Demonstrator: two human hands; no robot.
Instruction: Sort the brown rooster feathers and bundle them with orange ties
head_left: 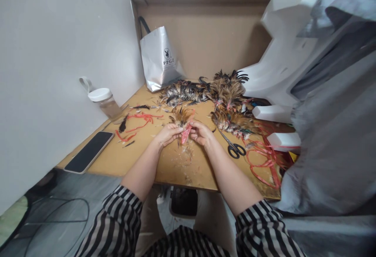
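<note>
Between my two hands, low over the middle of the table, is a small bunch of brown feathers (pixel 181 116) with its quill ends toward me. My left hand (pixel 170 134) has its fingers pinched on the left side of the bunch. A strip of red plastic (pixel 185 134) hangs at the quill ends, and my right hand (pixel 200 132) pinches it from the right. How far the strip wraps round the quills is hidden by my fingers. Black-handled scissors (pixel 235 149) lie to the right of my right hand.
Feather bundles (pixel 226 88) and darker feathers (pixel 185 92) lie at the back. Red strips (pixel 143 119) are scattered left, with more red strips (pixel 264 163) at right. A phone (pixel 89 151), a lidded jar (pixel 107 102), a silver bag (pixel 160 59) and white foam pieces (pixel 283 141) surround the work area.
</note>
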